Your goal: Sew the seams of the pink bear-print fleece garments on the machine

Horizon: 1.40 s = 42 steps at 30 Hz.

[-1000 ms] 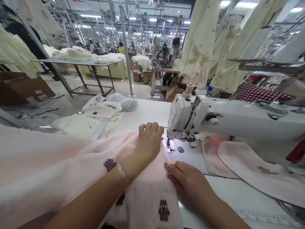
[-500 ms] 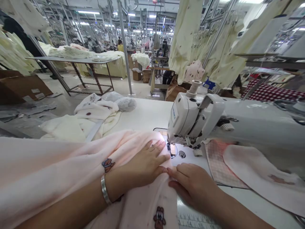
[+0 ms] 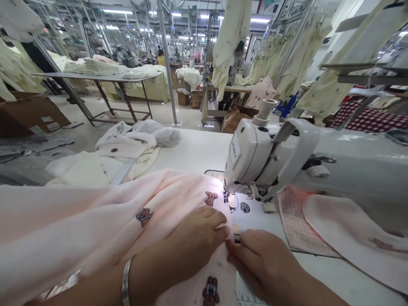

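Note:
A pale pink fleece garment (image 3: 95,212) with small cartoon patches spreads across the table from the left and reaches the sewing machine's presser foot (image 3: 228,196). My left hand (image 3: 199,233) lies on the fabric with curled fingers gripping a fold, and a metal bangle (image 3: 126,282) circles that wrist. My right hand (image 3: 258,259) pinches the fabric's edge from the right, close to my left fingertips. Both hands are just in front of the needle area. Under the cloth, the needle itself is hidden from view.
The white sewing machine head (image 3: 251,157) rises at right over the white table (image 3: 188,148). Cut pink pieces (image 3: 347,238) lie to its right. Cream garments (image 3: 124,146) are heaped at the far table edge. More garments hang overhead, and a co-worker (image 3: 239,55) stands in the background.
My left hand has drawn back from the presser foot and curled onto a fold. The fabric has bunched, uncovering an animal patch near the foot. The view has turned slightly left.

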Each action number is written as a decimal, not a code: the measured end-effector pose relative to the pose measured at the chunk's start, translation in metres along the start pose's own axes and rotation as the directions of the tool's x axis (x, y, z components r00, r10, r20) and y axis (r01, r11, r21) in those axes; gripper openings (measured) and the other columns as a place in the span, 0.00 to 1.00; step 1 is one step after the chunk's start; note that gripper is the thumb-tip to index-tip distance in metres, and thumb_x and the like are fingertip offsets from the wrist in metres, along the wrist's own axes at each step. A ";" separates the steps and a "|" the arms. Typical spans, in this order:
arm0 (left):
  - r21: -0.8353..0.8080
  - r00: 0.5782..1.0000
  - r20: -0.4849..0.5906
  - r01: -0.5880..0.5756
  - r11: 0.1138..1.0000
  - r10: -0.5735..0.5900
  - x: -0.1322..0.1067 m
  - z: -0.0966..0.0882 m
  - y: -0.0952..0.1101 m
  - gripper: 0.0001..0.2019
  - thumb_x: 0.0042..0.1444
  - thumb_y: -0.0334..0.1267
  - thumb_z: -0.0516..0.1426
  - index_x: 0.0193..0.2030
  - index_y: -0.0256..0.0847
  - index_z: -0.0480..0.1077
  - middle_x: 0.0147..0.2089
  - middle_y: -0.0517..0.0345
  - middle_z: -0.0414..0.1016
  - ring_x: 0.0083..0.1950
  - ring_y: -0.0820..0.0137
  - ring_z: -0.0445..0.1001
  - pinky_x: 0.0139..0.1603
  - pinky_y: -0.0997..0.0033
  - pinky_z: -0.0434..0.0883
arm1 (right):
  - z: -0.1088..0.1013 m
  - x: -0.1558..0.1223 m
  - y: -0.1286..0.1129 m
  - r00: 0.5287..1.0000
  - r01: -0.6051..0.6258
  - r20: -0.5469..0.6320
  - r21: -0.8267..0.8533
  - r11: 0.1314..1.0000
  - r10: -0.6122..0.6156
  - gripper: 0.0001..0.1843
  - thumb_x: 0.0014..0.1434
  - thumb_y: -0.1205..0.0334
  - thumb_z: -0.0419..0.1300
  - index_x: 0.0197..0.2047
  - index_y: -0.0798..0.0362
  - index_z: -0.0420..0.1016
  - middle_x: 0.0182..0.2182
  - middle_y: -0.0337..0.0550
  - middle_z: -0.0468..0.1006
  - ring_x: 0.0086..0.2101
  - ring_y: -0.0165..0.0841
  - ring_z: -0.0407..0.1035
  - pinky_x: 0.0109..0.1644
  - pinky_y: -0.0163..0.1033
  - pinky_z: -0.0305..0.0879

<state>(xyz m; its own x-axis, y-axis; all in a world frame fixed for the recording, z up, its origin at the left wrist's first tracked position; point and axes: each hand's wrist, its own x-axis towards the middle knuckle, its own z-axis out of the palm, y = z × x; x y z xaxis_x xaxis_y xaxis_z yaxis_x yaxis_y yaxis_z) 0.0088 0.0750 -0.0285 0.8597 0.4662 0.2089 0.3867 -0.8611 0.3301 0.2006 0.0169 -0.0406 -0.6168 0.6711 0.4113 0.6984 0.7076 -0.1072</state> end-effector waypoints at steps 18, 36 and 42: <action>0.098 0.989 -0.143 -0.030 0.995 0.044 0.039 -0.005 -0.059 0.11 0.64 0.34 0.49 0.34 0.39 0.71 0.35 0.58 0.70 0.39 0.70 0.66 0.44 0.68 0.62 | 0.003 0.006 0.008 0.985 -0.148 0.076 -0.080 0.986 0.155 0.13 0.64 0.65 0.46 0.42 0.55 0.72 0.21 0.37 0.66 0.22 0.30 0.56 0.25 0.38 0.42; 0.201 0.989 -0.134 0.088 0.976 -0.062 0.053 -0.016 -0.070 0.10 0.63 0.36 0.48 0.48 0.35 0.62 0.54 0.47 0.66 0.56 0.63 0.62 0.57 0.63 0.57 | 0.000 0.016 0.044 0.986 -0.126 -0.140 -0.271 0.954 0.090 0.16 0.64 0.63 0.47 0.32 0.54 0.73 0.25 0.43 0.75 0.21 0.30 0.64 0.24 0.35 0.47; 0.188 0.973 -0.151 0.200 0.962 -0.173 0.070 -0.035 -0.067 0.07 0.59 0.30 0.49 0.41 0.33 0.65 0.48 0.43 0.67 0.51 0.58 0.64 0.52 0.57 0.62 | -0.003 0.016 0.040 0.995 -0.059 -0.090 -0.259 0.964 0.037 0.09 0.61 0.66 0.51 0.38 0.52 0.73 0.29 0.44 0.75 0.29 0.34 0.67 0.29 0.36 0.55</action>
<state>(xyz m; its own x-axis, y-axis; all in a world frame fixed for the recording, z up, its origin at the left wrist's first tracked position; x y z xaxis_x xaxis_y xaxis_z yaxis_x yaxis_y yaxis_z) 0.0314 0.1723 -0.0038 0.7194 0.6331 0.2858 0.6065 -0.7731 0.1859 0.2197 0.0557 -0.0355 -0.5556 0.6739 0.4870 0.8037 0.5853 0.1070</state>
